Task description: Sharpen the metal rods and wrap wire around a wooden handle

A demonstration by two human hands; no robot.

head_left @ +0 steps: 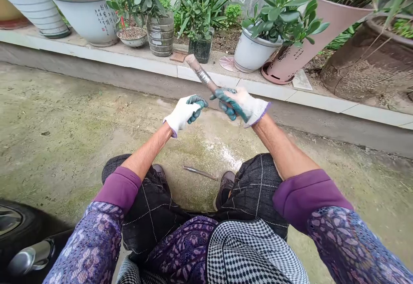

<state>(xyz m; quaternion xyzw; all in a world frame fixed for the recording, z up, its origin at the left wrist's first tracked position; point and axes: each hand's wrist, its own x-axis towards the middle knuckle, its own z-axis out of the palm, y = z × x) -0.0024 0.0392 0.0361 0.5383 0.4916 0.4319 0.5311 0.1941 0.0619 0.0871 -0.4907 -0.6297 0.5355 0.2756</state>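
Gloved hands with a wooden handle, seated over a concrete floor

In the head view, the right hand (240, 105) grips a wooden handle (201, 75) with a metal band, its green-coated fingers (226, 109) wrapped around the lower end, the top tilted up and away toward the ledge. The left hand (182, 114) is empty and just beside it, fingers (196, 105) loosely curled and touching nothing. A metal rod (200, 172) lies on the concrete floor (97, 146) between the shoes (225, 187). Beyond the hands, potted plants (200, 38) stand along a low tiled ledge (135, 62).
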